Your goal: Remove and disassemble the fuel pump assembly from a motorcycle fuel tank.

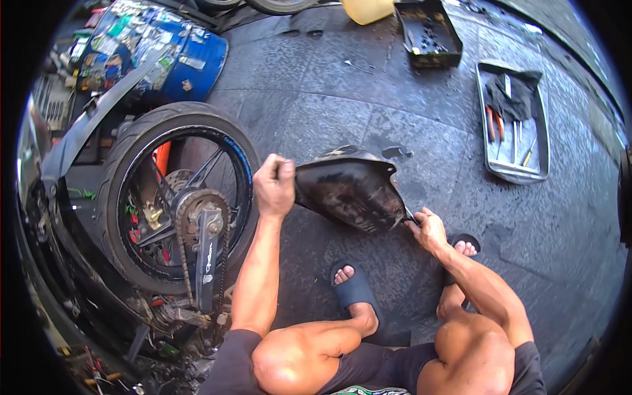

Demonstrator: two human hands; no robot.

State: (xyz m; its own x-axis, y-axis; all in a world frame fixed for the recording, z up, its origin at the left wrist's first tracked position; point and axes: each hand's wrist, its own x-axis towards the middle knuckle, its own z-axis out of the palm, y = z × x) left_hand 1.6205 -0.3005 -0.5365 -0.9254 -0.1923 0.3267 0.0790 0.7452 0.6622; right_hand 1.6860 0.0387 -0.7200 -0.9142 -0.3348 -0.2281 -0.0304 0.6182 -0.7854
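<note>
- Black, scuffed, curved panel [352, 191], one piece, is held above the floor between the person's two hands, with a hole in its upper right corner; its visible side shows smears rather than lettering.
- Grey stone-tiled floor [329, 118], with dark stains, lies under everything.
- One black-rimmed wheel with a black rubber tyre [205, 169] stands at the left, with blue lettering on its rim; beside its chain, a dark grey metal arm [207, 263] bears pale lettering.
- One blue drum [197, 62] carries many torn, overlapping labels, too blurred to read or count.
- One pale rectangular metal tray [517, 172] sits at the right, holding a dark cloth and several tools.
- One black open box [434, 60] contains small dark pieces.
- Two dark slippers, left [359, 288] and right [471, 243], are on the person's feet.
- Two hands, well apart: the left [275, 187] is clenched on the panel's left end; the right [428, 232] has its fingers closed at the lower right corner, and whether they also hold a tool I cannot tell.
- One pair of orange-handled pliers [492, 125] lies in the tray.
</note>
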